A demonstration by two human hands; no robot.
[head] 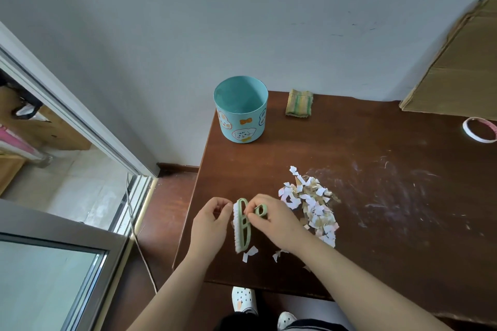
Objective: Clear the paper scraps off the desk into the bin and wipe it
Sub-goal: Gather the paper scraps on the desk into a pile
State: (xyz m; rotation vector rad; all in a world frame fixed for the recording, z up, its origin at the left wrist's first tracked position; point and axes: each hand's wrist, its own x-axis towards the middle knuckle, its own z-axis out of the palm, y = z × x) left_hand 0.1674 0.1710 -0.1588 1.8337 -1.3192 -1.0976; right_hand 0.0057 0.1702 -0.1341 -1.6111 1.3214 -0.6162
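Left hand (212, 223) sits lower centre of frame, at the desk's (376, 142) left edge, fingers curled in w/ the tips up against the white bristle side of the brush (242, 226). Can't tell if it actually pinches anything or just touches. Brush is a slim pale-green plastic thing, openwork slotted back, lying lengthwise on the dark brown wood, bristles facing left. Above it, upper centre, the bin (241, 109) stands upright at the desk's back-left corner: a round light-blue tub, smooth walls w/ cartoon stickers, mouth open. Right hand (277, 220) is just right of the brush, fingers bent round its green loop handle, gripping near the top end. Upper centre-right, a folded cloth (299, 103), yellow-green stripes, soft and ribbed, lies near the bin by the wall. Paper scraps (312, 204) form a ragged heap touching the right wrist's far side: torn white, pinkish and tan bits; a few loose pieces (250, 252) lie by the brush's lower end. Desk surface right of the heap is scuffed w/ pale chalky streaks. Far right: flat brown cardboard (457, 62) leaning on the wall, and a tape roll (480, 129) lying flat on the desk below it.
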